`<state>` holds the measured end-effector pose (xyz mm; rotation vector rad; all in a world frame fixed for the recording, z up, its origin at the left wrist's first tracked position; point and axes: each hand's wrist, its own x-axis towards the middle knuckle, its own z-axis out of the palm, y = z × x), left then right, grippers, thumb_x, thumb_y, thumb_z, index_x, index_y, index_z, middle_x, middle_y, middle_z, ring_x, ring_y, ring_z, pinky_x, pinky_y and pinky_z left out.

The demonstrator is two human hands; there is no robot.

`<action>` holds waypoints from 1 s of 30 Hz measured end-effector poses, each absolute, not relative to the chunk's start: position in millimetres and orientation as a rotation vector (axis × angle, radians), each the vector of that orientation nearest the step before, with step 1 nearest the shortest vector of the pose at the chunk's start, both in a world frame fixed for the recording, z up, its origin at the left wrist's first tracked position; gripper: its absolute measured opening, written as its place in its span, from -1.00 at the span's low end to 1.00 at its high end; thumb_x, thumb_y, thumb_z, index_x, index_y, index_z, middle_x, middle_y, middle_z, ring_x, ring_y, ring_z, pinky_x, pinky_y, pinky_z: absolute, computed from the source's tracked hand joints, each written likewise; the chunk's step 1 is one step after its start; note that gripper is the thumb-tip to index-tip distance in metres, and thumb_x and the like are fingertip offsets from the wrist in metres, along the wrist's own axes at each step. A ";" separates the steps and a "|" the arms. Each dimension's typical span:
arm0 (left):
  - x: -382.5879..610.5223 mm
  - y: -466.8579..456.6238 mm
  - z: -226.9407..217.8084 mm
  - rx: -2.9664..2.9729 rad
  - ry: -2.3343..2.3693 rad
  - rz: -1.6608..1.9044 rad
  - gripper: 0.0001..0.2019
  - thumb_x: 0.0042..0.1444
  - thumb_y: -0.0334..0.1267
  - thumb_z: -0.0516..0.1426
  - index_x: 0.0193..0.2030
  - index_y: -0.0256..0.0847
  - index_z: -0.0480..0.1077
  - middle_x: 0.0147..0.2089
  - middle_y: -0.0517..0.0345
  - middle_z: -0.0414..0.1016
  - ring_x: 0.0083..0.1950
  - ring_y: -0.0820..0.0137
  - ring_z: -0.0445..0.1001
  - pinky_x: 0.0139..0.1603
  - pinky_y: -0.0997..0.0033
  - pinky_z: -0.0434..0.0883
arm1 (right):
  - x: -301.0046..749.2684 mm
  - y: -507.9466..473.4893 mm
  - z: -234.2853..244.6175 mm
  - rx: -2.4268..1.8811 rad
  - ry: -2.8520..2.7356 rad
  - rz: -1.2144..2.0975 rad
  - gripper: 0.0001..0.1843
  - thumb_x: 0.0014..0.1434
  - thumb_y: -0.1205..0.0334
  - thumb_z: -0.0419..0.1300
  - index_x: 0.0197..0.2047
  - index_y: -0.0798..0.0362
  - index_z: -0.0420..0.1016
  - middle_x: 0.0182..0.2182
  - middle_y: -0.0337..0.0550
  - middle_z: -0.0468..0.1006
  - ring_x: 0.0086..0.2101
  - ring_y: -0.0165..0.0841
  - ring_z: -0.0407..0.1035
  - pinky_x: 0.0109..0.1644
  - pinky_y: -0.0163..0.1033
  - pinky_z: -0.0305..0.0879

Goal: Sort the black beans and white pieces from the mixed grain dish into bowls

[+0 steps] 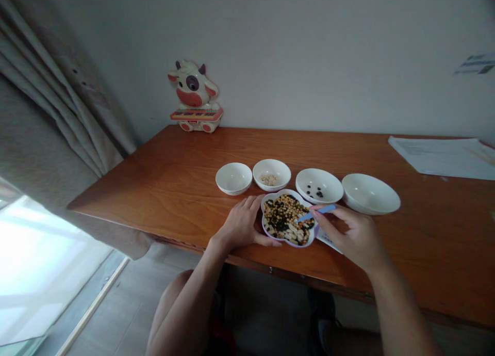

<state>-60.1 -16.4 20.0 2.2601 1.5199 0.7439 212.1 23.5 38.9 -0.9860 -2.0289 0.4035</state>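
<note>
At the front edge of the wooden table (154, 191) lies a flower-shaped dish (312, 234), filled with mixed grains (285, 211) in yellow, black and cream. The left hand (242, 224) curves about the dish's left side; its grip is spread, thumb along the front rim, fingers toward the rear. To the dish's right, the right hand (351, 236) pinches a slim blue tool (325, 209) between thumb and fingers. The tool's long axis slants across the dish's right part, its pale tip pointing left and slightly toward the person, above the grains. Behind the dish stand four white bowls (234, 180) in a row; the second from the left contains pale pieces (269, 179), the third dark beans (319, 194). Farther back are papers (441, 157), right of the dish, and a cow toy (193, 95), left of it.
</note>
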 end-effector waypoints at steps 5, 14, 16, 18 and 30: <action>-59.9 -17.3 22.3 2.257 1.522 0.735 0.11 -0.24 0.40 0.35 0.38 -0.12 0.13 0.25 -0.09 0.40 0.26 -0.01 0.41 0.32 -0.01 0.35 | 214.1 23.2 33.7 -1.017 -2.044 0.461 -0.84 0.27 0.16 0.28 -0.14 -0.01 0.65 -0.21 -0.16 0.73 -0.27 -0.27 0.63 -0.26 -0.27 0.56; -60.0 -17.5 21.2 2.251 1.530 0.723 0.11 -0.23 0.41 0.34 0.38 -0.14 0.13 0.25 -0.11 0.40 0.26 -0.03 0.41 0.32 -0.02 0.34 | 212.0 24.3 34.8 -1.007 -2.048 0.444 -0.85 0.29 0.17 0.26 -0.19 0.01 0.64 -0.38 -0.22 0.70 -0.46 -0.37 0.55 -0.41 -0.34 0.48; -59.9 -17.5 21.5 2.245 1.535 0.715 0.12 -0.23 0.40 0.35 0.38 -0.15 0.12 0.24 -0.12 0.40 0.26 -0.04 0.41 0.32 -0.02 0.34 | 211.3 24.2 35.7 -0.995 -2.052 0.419 -0.86 0.29 0.18 0.26 -0.20 0.02 0.64 -0.37 -0.21 0.70 -0.44 -0.36 0.56 -0.39 -0.34 0.49; -59.7 -17.5 22.1 2.242 1.536 0.708 0.12 -0.23 0.40 0.35 0.39 -0.14 0.11 0.25 -0.12 0.40 0.26 -0.04 0.41 0.32 -0.03 0.34 | 210.5 24.0 36.4 -0.984 -2.048 0.388 -0.86 0.29 0.20 0.26 -0.21 0.04 0.63 -0.34 -0.19 0.71 -0.42 -0.35 0.58 -0.37 -0.34 0.49; -59.8 -17.6 21.2 2.266 1.534 0.725 0.10 -0.21 0.38 0.35 0.40 -0.13 0.11 0.25 -0.12 0.40 0.26 -0.03 0.41 0.31 -0.04 0.36 | 209.3 23.0 39.1 -0.997 -2.019 0.237 -0.85 0.30 0.20 0.24 -0.24 0.04 0.62 -0.31 -0.11 0.72 -0.36 -0.29 0.61 -0.35 -0.32 0.48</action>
